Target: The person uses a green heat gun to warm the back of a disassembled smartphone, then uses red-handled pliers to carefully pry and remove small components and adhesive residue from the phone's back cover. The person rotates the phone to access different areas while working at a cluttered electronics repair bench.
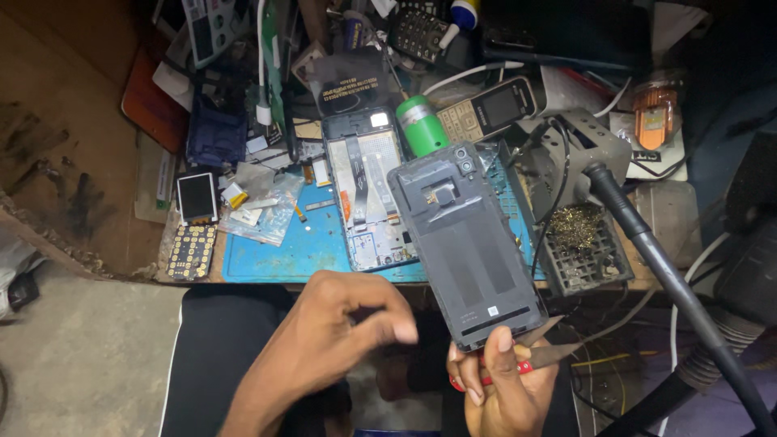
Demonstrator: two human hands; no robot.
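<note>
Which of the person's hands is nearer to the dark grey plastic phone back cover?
Right. The right hand grips the dark grey plastic phone back cover at its bottom edge, along with tweezers. The left hand is curled beside it, to the left, not touching.

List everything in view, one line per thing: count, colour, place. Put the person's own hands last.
phone back cover: 1, dark grey, held up in the middle, inner side showing
tweezers: 1, dark metal with red grip, in the right hand under the cover
opened phone body: 1, pale inside, lying on the mat
work mat: 1, blue, bench centre
keypad phone: 1, black and silver, behind the cover
cylinder: 1, green, beside the keypad phone
small screen: 1, black, left of the mat
keypad board: 1, gold dots, below the small screen
brass wool holder: 1, grey, right of the mat
left hand: fingers curled, holding nothing visible
right hand: grips the cover's lower edge and the tweezers
</note>
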